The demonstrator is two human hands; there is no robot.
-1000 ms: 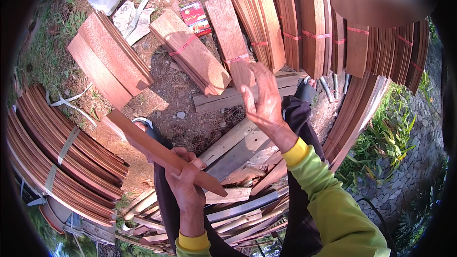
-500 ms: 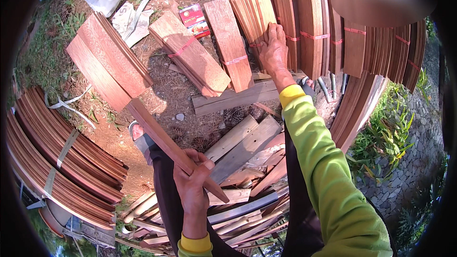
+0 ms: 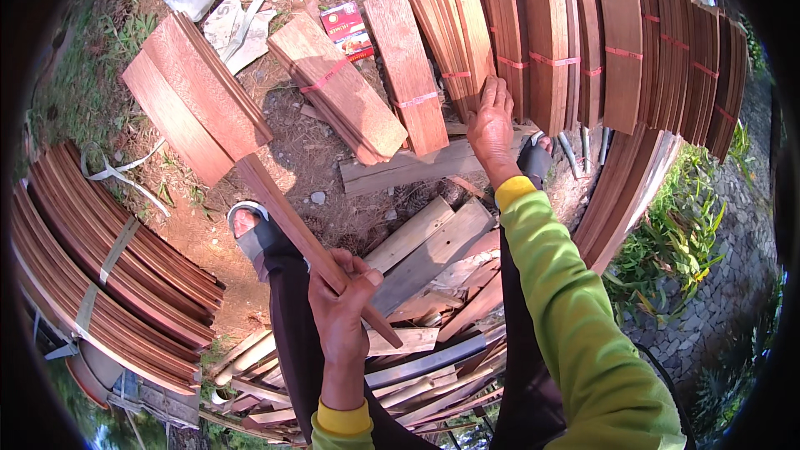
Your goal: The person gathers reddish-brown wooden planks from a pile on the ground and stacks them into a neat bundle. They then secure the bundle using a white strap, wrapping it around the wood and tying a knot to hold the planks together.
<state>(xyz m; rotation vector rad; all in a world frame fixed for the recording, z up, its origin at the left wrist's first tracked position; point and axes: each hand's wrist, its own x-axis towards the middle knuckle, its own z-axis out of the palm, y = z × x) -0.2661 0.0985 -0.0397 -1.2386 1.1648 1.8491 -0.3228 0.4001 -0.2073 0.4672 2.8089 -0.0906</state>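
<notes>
My left hand point(image 3: 343, 304) is closed around a long, narrow wooden strip point(image 3: 283, 212) that slants from the far left down toward me. The strip's far end meets a stack of reddish boards point(image 3: 187, 100). My right hand point(image 3: 492, 135) lies with its fingers stretched out against the near end of a banded bundle of thin wooden slats point(image 3: 454, 37). No board is seen gripped in it. Left of that bundle are another banded bundle point(image 3: 408, 71) and a wider one point(image 3: 337, 87), both tied with pink bands.
More banded bundles point(image 3: 550, 50) stand in a row to the right. Long bound boards point(image 3: 117, 258) lie at left. Scrap planks point(image 3: 433, 250) lie between my legs, and a red box point(image 3: 347, 31) sits behind the bundles. Plants point(image 3: 675, 225) and stone paving point(image 3: 717, 292) are at right.
My right hand has slid nearer to me, from the face of the slat bundle to its near end. My left hand keeps its hold on the strip; the view has shifted slightly.
</notes>
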